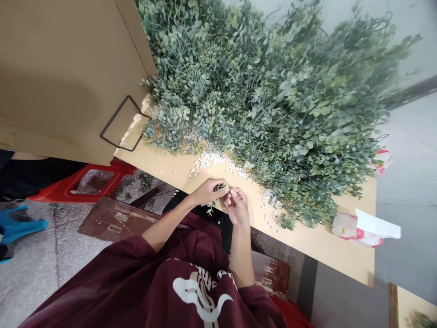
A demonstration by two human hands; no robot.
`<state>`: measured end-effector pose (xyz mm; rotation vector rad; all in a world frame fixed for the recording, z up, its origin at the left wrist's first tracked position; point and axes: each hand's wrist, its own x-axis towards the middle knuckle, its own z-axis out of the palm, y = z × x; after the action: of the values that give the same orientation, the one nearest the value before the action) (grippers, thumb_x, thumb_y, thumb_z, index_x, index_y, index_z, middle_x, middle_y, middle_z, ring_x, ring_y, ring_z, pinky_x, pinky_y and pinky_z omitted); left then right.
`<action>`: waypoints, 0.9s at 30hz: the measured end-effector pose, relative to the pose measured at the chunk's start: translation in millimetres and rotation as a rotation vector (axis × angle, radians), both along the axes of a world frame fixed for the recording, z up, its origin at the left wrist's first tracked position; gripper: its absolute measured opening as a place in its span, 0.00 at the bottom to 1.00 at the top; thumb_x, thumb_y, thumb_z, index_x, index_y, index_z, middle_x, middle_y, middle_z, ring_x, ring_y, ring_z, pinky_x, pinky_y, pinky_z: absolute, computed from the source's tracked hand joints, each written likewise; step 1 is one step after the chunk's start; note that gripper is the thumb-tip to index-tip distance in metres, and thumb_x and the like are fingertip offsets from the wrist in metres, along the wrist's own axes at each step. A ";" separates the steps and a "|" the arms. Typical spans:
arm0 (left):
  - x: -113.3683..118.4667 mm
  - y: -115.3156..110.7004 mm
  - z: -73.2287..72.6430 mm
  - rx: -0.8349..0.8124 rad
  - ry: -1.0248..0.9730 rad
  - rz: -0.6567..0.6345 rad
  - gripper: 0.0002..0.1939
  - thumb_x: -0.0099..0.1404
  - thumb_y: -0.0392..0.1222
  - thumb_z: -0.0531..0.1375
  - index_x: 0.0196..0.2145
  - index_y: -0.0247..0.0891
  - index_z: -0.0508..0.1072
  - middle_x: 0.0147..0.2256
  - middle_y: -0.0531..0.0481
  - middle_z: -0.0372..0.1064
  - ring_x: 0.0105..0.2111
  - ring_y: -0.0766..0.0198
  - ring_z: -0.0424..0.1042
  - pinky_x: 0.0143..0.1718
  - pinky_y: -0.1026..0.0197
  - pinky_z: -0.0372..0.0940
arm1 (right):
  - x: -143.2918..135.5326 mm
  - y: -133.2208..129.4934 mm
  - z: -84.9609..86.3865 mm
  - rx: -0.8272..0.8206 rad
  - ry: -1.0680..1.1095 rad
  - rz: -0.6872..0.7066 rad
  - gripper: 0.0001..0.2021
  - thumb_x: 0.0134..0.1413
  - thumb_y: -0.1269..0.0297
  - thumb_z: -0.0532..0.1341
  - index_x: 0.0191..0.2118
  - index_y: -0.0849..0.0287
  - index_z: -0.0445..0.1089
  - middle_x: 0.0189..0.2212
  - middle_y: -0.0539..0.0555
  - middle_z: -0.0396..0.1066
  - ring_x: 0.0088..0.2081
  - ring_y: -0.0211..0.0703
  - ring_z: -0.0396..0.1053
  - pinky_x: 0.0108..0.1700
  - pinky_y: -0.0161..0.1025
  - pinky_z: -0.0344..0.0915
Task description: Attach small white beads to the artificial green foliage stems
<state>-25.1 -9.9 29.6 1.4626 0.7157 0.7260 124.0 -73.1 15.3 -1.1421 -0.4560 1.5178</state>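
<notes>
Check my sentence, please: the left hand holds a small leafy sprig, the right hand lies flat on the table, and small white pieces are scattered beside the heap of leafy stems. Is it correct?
Not the right hand: the head view shows it raised, fingers bent, its fingertips meeting those of the left hand by the leafy sprig. The rest is correct.

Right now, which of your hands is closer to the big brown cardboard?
My left hand. It's at the table's near edge, to the right of the cardboard, not touching it. My right hand is just beyond it, further right, so further from the cardboard.
</notes>
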 end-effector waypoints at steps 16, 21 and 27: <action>3.9 -0.7 -1.0 -0.027 -0.023 -0.012 0.15 0.64 0.49 0.58 0.33 0.32 0.71 0.26 0.51 0.72 0.27 0.68 0.70 0.31 0.68 0.64 | -10.9 -2.3 1.3 0.097 0.065 -0.031 0.11 0.49 0.60 0.68 0.25 0.57 0.66 0.20 0.45 0.62 0.21 0.31 0.58 0.27 0.32 0.61; 6.2 -3.6 0.0 -0.083 -0.053 0.005 0.14 0.64 0.49 0.59 0.34 0.32 0.71 0.25 0.52 0.71 0.25 0.69 0.70 0.29 0.68 0.64 | -17.7 -0.9 1.7 0.094 0.062 -0.099 0.11 0.50 0.59 0.67 0.26 0.57 0.66 0.19 0.44 0.61 0.21 0.31 0.57 0.29 0.32 0.61; 7.3 -6.3 -2.0 -0.097 -0.062 0.004 0.14 0.64 0.48 0.59 0.34 0.32 0.71 0.24 0.51 0.72 0.24 0.68 0.70 0.28 0.68 0.65 | -16.3 0.7 4.7 0.073 0.094 -0.063 0.12 0.50 0.59 0.67 0.25 0.57 0.65 0.17 0.43 0.59 0.21 0.32 0.57 0.31 0.33 0.62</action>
<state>-17.8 -16.1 27.6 1.3449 0.6965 0.7266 107.6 -72.4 20.0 -1.0145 -0.4042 1.4812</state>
